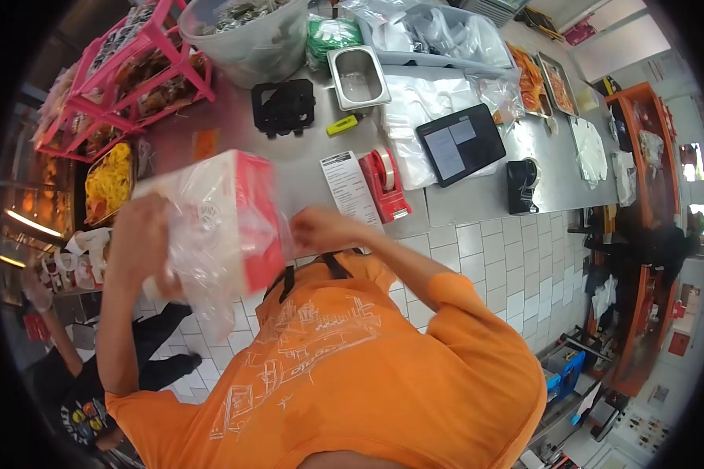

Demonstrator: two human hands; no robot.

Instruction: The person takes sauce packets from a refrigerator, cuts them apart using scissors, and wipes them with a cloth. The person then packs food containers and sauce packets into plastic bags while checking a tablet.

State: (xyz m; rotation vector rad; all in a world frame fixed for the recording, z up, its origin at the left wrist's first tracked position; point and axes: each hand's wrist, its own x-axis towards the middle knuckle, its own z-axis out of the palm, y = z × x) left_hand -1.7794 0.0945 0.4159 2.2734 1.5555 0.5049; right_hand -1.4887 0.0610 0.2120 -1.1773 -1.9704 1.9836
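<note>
So the person in the orange shirt (328, 352) has a box (260, 207) up in front of them, at the near edge of the metal table (301, 160). It's white with a red side, it's tilted, and there's a clear bag (211, 289) over at least part of it, with loose plastic drooping off the bottom. Pretty blurry around there, tbh.

Left hand (142, 238) is wrapped around the left side of the bagged box, so that one's holding it. Right hand (314, 230) is just beside the red side, fingers curled in tight. Can't tell if it's pinching a bit of the bag or nothing at all.

Right past that hand, a receipt (348, 187) lies flat on the table, with a red tape dispenser (389, 191) next to it. Further right, a tablet (461, 146) sits partly on a stack of white bags (407, 102), and a black dispenser (518, 189) is near the table edge. Behind the receipt there's a yellow highlighter (342, 125), then a metal pan (360, 82) and a big bucket (246, 62).

Over on the left: a pink rack (137, 117) and a tray of yellow food (108, 184). Another person (78, 383) in dark clothes is down at the lower left.
</note>
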